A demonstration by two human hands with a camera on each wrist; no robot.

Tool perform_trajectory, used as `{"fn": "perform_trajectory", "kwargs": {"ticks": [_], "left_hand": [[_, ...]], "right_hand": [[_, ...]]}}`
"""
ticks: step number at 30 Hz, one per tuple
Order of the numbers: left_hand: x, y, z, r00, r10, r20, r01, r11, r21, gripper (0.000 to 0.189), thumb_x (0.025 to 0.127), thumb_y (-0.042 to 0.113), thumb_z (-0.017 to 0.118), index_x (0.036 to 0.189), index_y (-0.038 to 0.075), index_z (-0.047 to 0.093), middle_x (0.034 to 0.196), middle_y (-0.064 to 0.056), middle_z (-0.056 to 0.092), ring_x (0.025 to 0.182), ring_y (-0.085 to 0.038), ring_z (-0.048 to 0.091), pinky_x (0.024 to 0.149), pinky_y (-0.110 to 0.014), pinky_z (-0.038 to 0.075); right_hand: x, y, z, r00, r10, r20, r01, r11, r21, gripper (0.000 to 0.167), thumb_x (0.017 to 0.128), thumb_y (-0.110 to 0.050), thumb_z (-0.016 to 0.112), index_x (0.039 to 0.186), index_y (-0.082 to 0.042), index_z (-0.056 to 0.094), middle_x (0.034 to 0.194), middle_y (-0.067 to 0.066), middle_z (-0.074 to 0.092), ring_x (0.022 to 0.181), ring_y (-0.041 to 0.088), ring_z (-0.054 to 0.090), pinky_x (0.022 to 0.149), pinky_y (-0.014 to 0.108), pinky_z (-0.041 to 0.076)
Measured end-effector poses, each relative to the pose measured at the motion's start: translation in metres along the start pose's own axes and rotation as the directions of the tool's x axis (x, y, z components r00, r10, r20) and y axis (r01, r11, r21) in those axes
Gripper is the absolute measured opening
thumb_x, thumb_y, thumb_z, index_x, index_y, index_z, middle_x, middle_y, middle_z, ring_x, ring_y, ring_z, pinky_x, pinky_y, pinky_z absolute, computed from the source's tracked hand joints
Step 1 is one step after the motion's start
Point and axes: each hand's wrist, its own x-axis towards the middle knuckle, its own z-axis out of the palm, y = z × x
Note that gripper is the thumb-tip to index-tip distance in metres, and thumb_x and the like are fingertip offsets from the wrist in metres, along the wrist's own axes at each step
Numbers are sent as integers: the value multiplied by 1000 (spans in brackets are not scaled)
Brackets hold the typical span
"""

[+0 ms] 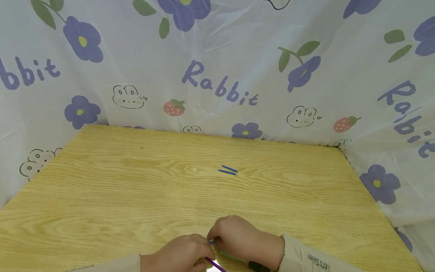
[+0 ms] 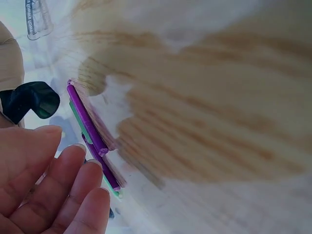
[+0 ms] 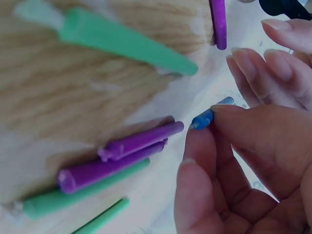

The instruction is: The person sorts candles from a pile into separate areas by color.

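Note:
A short blue candle (image 3: 204, 119) is pinched between the thumb and fingers of my right hand (image 1: 239, 236); only a bit of it shows in the head view. My left hand (image 1: 185, 251) is close beside it, its fingers loosely bent and nothing visible between them in the left wrist view. Under the hands lie purple candles (image 2: 87, 117) and green candles (image 3: 126, 41), some with pale wick ends. One purple candle (image 1: 215, 264) and one green candle (image 1: 232, 257) peek out by the hands in the head view.
Two blue candles (image 1: 227, 172) lie almost parallel farther back on the wood-grain table (image 1: 136, 189). A printed curtain (image 1: 217, 56) hangs behind and along the sides. A black device (image 1: 258, 266) is under the right wrist. Something clear with lettering (image 2: 39, 19) appears in the left wrist view.

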Motion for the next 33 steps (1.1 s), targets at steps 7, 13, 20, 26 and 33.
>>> {"fn": "perform_trajectory", "kwargs": {"ticks": [7,13,20,26,33], "left_hand": [[3,2,-1,1000,5,15,-6,1000,7,6,84,10,72,87,15,70,84,12,66,81,5,53,70,-7,40],[7,1,0,999,30,14,-30,999,17,13,79,4,70,84,16,68,82,13,64,81,4,52,72,-8,39],[11,-1,3,998,63,19,-64,997,52,13,77,5,73,83,16,67,81,14,64,80,4,51,71,-7,38],[15,1,0,997,-14,72,19,998,-63,12,80,2,71,82,14,68,78,14,62,76,8,48,69,-6,38],[18,-1,0,993,-34,109,40,998,-49,12,79,3,73,82,14,69,79,14,63,78,8,50,71,-6,38]], "right_hand": [[0,4,-7,999,38,-10,-37,998,50,18,82,-1,70,92,-13,78,88,-8,70,78,-3,59,69,12,45],[2,11,-11,997,45,-60,-42,997,62,18,79,0,70,92,-10,77,87,-4,71,72,-3,54,64,12,43],[4,19,-16,993,107,-58,-96,981,166,21,80,4,65,95,-6,77,89,1,72,69,-2,53,61,14,44],[5,30,-21,984,167,-58,-150,962,226,18,84,2,65,97,-4,76,88,2,71,70,-2,53,63,17,46],[6,40,-26,973,229,-28,-206,916,345,17,88,1,63,100,-3,74,88,3,71,66,2,52,60,20,46]]}}
